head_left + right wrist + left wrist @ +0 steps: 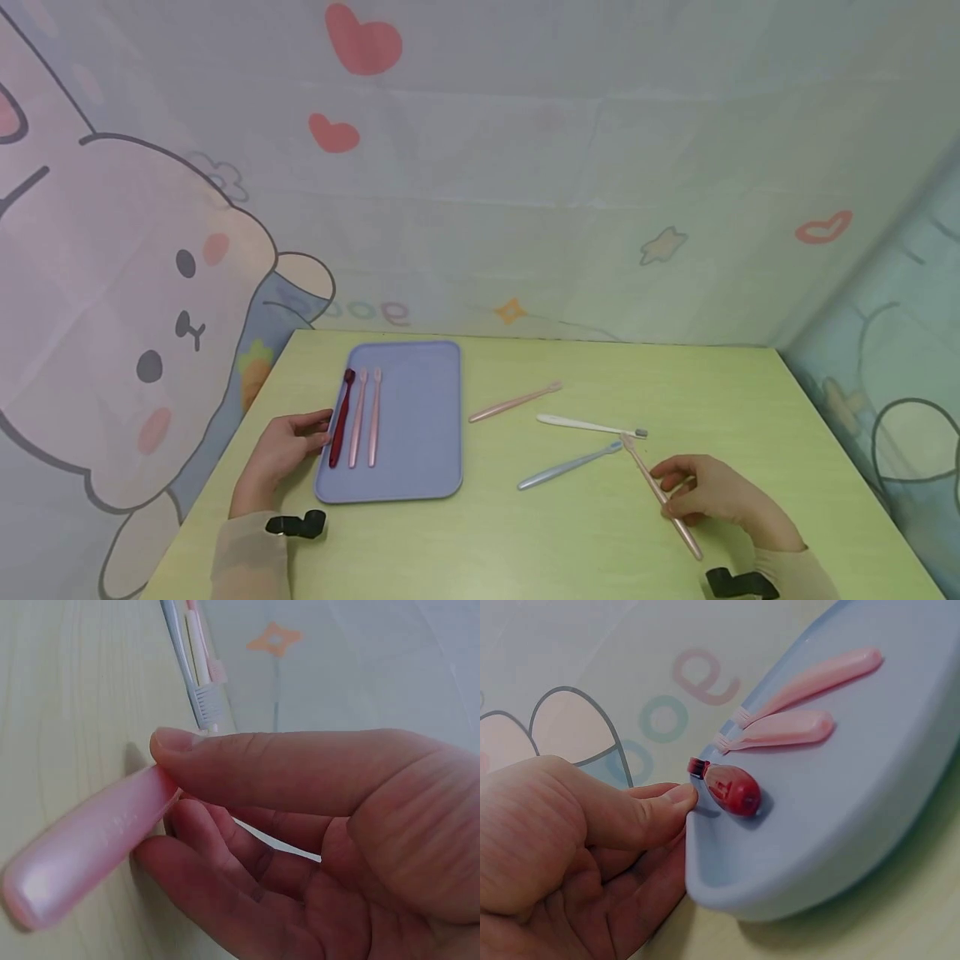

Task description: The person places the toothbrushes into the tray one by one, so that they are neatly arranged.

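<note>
My left hand [279,450] pinches the left rim of a blue-lilac tray [420,425], thumb on top in the left wrist view. Inside the tray, along its left side, lie a dark red toothbrush [340,429] and two pink toothbrushes [787,729], side by side with heads toward the far edge. At the right of the table, my right hand [716,493] holds another pink toothbrush [90,844] between thumb and fingers. Its handle end points toward me, and its head is close to the white toothbrush's head.
Between tray and right hand, a pink toothbrush [513,403], a white toothbrush [577,423] and a light blue toothbrush [566,470] lie loose on the pale green table [450,550]. A printed cloth backdrop [525,167] rises behind the table's far edge.
</note>
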### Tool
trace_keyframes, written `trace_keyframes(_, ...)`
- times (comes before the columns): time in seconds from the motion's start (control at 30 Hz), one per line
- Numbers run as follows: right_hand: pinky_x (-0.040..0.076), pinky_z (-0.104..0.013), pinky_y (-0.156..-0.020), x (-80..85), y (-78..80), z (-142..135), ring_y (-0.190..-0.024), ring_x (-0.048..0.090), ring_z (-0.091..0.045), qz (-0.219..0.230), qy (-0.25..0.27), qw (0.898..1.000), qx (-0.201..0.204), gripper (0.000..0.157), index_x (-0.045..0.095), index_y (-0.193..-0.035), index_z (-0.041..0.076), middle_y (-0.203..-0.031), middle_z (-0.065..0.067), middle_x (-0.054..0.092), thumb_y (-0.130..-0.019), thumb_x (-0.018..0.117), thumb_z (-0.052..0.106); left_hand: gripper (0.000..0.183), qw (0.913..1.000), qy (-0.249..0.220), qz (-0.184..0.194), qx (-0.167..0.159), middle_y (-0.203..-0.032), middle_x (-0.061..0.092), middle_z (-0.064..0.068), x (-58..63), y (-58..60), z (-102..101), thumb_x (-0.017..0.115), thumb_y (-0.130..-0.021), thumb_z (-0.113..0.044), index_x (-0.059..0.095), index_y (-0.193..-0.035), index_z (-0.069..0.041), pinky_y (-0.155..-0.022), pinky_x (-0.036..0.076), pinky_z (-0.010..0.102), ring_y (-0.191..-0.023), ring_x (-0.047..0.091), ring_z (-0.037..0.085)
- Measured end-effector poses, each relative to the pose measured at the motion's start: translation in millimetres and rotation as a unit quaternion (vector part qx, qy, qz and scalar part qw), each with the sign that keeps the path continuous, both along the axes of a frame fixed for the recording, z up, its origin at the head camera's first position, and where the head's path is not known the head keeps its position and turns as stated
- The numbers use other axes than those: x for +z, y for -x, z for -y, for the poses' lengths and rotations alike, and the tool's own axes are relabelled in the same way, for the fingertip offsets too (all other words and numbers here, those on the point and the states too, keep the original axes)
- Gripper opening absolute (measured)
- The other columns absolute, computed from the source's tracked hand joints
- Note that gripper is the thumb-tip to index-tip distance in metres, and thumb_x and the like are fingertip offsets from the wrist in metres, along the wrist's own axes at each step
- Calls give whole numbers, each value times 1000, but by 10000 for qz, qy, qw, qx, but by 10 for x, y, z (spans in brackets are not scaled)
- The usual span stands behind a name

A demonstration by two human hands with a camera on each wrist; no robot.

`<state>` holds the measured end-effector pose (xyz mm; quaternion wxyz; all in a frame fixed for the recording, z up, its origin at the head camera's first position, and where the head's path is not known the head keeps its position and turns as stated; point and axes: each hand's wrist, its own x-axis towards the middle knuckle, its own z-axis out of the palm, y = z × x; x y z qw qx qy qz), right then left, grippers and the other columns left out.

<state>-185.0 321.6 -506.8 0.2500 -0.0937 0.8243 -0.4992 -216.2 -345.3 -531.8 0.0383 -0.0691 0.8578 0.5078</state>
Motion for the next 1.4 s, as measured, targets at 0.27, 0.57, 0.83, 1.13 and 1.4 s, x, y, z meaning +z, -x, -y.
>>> trace_keyframes(0.27,62,-37,-64,22,-34,72,-78,67,-26,-44,-423,9990,-167,44,65,-124,-10,-95,-10,64,-85,83,-1,48,10000,48,22,13,-135,68,29,-6,-26,11,71,-100,-2,61,-146,7,-85,61,24,-120,67,32)
trace_keyframes(0.57,64,-41,-66,69,-33,110,-77,69,-25,103,-623,9972,-408,39,66,-121,-9,-92,-10,66,-87,83,-1,49,10000,-21,82,53,-138,66,29,-28,-37,2,71,-101,-1,59,-148,7,-84,61,24,-117,68,29)
trace_keyframes(0.83,64,-43,-67,96,-39,102,-78,69,-27,122,-503,9981,-324,38,65,-121,-10,-92,-11,65,-87,81,-1,49,10000,-46,26,21,-137,67,29,-7,-29,-9,71,-101,-1,59,-147,8,-84,61,23,-118,68,29)
trace_keyframes(1.13,62,-41,-64,87,-40,63,-75,68,-26,15,-559,9981,-270,39,65,-121,-11,-91,-10,65,-86,79,-1,49,10000,-12,52,20,-138,66,29,28,-33,-27,70,-101,-1,59,-148,7,-85,61,23,-120,67,31)
trace_keyframes(1.4,63,-41,-67,76,-39,32,-81,68,-26,34,-559,9978,-363,42,65,-124,-13,-98,-11,66,-86,78,0,48,10000,7,-6,-47,-137,67,29,35,-20,-22,70,-101,-1,59,-147,8,-84,60,22,-120,67,32)
